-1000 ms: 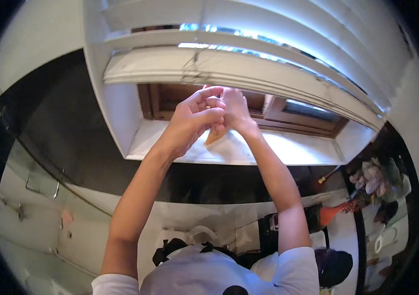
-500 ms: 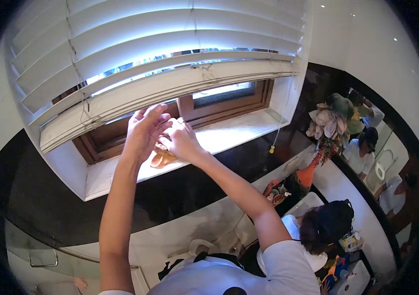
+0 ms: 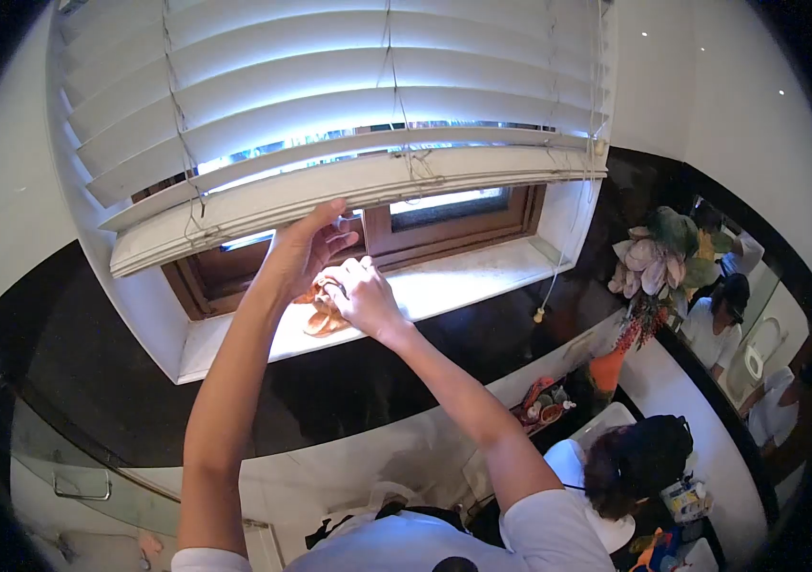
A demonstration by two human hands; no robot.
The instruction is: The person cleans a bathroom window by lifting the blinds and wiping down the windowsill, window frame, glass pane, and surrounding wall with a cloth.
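Observation:
My right hand (image 3: 360, 296) is closed on an orange-brown cloth (image 3: 327, 322) that hangs crumpled below its fingers, in front of the window sill (image 3: 425, 286). Part of the cloth is hidden behind the fingers. Just to the left and a little higher is my left hand (image 3: 308, 255), open with its fingers apart. Its thumb is at the lower edge of the white blind's bottom rail (image 3: 263, 212); whether it touches the rail I cannot tell.
White slats (image 3: 291, 105) hang over a brown wooden window frame (image 3: 453, 224). A pull cord with a yellowish knob (image 3: 538, 316) dangles at right. Beyond are a flower arrangement (image 3: 654, 262), a mirror (image 3: 759, 315) and another person (image 3: 635, 467) in a dark cap near the basins.
My hands sit lower against the blind, and my right hand has moved away from my left fingers. The cloth shows more between them. The whole view has shifted slightly.

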